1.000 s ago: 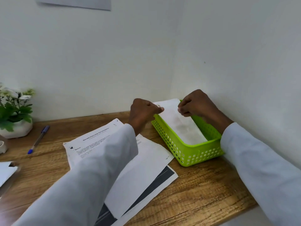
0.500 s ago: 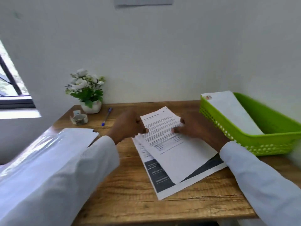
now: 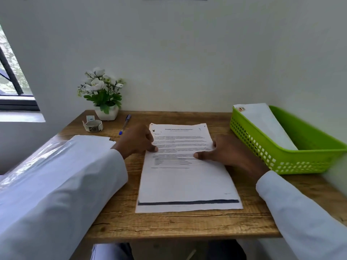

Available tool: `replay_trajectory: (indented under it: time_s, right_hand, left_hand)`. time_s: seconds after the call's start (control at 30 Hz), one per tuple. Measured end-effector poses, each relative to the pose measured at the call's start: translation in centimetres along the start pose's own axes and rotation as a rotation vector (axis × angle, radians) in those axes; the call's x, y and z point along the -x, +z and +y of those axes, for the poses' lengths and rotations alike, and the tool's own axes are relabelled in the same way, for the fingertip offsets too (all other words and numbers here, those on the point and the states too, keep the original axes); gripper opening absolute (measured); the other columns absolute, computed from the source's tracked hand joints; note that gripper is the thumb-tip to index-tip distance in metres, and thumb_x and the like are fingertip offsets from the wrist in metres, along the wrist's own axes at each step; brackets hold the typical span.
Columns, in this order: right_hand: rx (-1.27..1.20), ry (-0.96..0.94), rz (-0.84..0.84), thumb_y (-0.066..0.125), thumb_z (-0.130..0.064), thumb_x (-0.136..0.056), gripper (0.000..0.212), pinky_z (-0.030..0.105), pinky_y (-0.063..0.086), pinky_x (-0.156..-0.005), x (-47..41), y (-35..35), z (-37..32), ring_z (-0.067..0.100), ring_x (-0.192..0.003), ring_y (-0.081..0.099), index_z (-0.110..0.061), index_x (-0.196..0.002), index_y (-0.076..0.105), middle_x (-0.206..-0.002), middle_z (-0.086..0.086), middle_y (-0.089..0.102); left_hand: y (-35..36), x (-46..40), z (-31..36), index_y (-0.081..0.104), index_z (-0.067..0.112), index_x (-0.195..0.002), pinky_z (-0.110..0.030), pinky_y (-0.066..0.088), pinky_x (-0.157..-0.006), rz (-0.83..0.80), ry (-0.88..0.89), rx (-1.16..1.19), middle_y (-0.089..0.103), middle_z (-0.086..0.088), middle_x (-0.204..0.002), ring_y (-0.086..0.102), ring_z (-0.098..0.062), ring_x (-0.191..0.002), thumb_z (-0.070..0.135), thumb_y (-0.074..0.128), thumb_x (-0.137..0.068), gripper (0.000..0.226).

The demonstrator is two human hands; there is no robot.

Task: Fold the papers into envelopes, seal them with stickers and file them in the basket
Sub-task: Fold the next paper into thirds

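A stack of white papers [image 3: 185, 182] lies in the middle of the wooden desk [image 3: 169, 224], and its top sheet carries printed text. My left hand [image 3: 137, 141] pinches the top sheet's left edge. My right hand [image 3: 229, 152] holds its right edge with the thumb on the page. At the right stands a green basket [image 3: 281, 162]. A folded white envelope [image 3: 266, 126] leans inside it, with a sticker [image 3: 241, 109] on its upper corner. A roll of stickers [image 3: 93, 125] sits at the back left.
A white pot of flowers [image 3: 105, 102] and a blue pen [image 3: 124, 124] stand near the back wall. More white sheets [image 3: 92, 139] lie under my left sleeve. A window is at the far left. The wall closes the desk's right side.
Both hands left the envelope in the basket and came to the paper stack. They took the top sheet's edges and turned it square with the desk.
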State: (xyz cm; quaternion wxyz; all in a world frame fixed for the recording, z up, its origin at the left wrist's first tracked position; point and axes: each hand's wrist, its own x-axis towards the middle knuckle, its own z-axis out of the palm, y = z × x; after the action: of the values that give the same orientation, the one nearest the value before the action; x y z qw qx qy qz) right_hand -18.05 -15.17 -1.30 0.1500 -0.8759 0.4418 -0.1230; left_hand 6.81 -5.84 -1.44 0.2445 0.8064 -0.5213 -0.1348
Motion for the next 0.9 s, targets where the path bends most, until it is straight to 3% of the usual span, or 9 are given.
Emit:
replay_trajectory:
  time_s: [0.13,0.2,0.37,0.43,0.5,0.6,0.77,0.9]
  right_hand:
    - [0.043,0.01,0.02,0.072,-0.069,-0.069,0.054,0.026,0.026,-0.047,0.1,0.3,-0.3,0.01,-0.058,0.048,-0.028,-0.06,0.038,-0.06,-0.011,0.045]
    - [-0.01,0.0,0.016,0.075,-0.062,-0.073,0.052,0.022,0.026,-0.046,0.1,0.0,-0.7,0.004,-0.053,0.044,-0.031,-0.055,0.037,-0.053,-0.014,0.043]
    - [-0.182,0.029,-0.007,0.079,-0.045,-0.078,0.049,0.016,0.034,-0.044,-0.6,-0.2,-1.2,0.001,-0.049,0.049,-0.033,-0.051,0.039,-0.03,-0.027,0.042]
    - [-0.234,0.062,-0.022,0.082,-0.042,-0.075,0.043,0.019,0.042,-0.049,-1.4,-0.1,-1.0,0.008,-0.05,0.057,-0.029,-0.051,0.05,-0.036,-0.022,0.052]
    - [-0.317,0.106,-0.036,0.086,-0.04,-0.07,0.031,0.03,0.052,-0.058,-1.9,0.1,-0.5,0.02,-0.056,0.066,-0.018,-0.062,0.066,-0.055,-0.006,0.07]
    - [-0.478,0.18,-0.065,0.089,-0.031,-0.068,0.051,0.033,0.055,-0.061,-2.3,0.2,0.1,0.023,-0.061,0.066,0.007,-0.093,0.069,-0.078,0.017,0.075]
    - [-0.667,0.261,-0.13,0.088,-0.026,-0.069,0.051,0.024,0.051,-0.05,-2.9,0.2,0.6,0.014,-0.059,0.061,0.002,-0.106,0.066,-0.078,0.009,0.072]
    - [-0.759,0.281,-0.183,0.086,-0.021,-0.072,0.037,0.024,0.046,-0.051,-3.6,0.1,0.9,0.013,-0.062,0.058,-0.006,-0.1,0.068,-0.078,0.007,0.073]
  left_hand:
    - [0.0,0.1,-0.4,0.072,0.007,-0.102,-0.02,0.04,-0.058,0.015,-0.041,0.082,0.069,-0.004,-0.106,0.059,-0.015,-0.084,0.019,0.086,-0.069,0.038]
    - [0.1,0.3,-0.7,0.07,0.006,-0.104,-0.02,0.037,-0.056,0.033,-0.055,0.097,0.069,-0.004,-0.105,0.057,-0.013,-0.081,0.021,0.087,-0.068,0.043]
    - [0.2,0.6,-0.9,0.067,0.008,-0.108,-0.024,0.041,-0.065,0.053,-0.136,0.267,0.063,-0.003,-0.102,0.056,-0.018,-0.091,0.021,0.088,-0.066,0.049]
    - [0.2,0.6,-1.1,0.066,0.008,-0.105,-0.026,0.046,-0.068,0.074,-0.193,0.392,0.065,-0.006,-0.104,0.059,-0.021,-0.094,0.014,0.09,-0.063,0.048]
    - [0.2,0.5,-1.4,0.066,0.008,-0.1,-0.025,0.05,-0.066,0.075,-0.243,0.517,0.067,-0.008,-0.104,0.063,-0.023,-0.095,0.006,0.088,-0.063,0.044]
    - [-0.2,0.5,-1.7,0.063,0.008,-0.099,-0.027,0.054,-0.064,0.052,-0.339,0.715,0.069,-0.01,-0.098,0.066,-0.021,-0.086,-0.002,0.083,-0.068,0.038]
    - [-0.5,-0.3,-2.3,0.067,0.001,-0.098,-0.037,0.052,-0.093,-0.017,-0.387,0.894,0.072,-0.021,-0.102,0.064,-0.026,-0.09,0.001,0.083,-0.067,0.034]
    - [0.2,-0.7,-2.1,0.064,0.004,-0.104,-0.022,0.055,-0.07,-0.006,-0.374,0.986,0.067,-0.011,-0.09,0.059,-0.018,-0.082,0.001,0.083,-0.067,0.042]
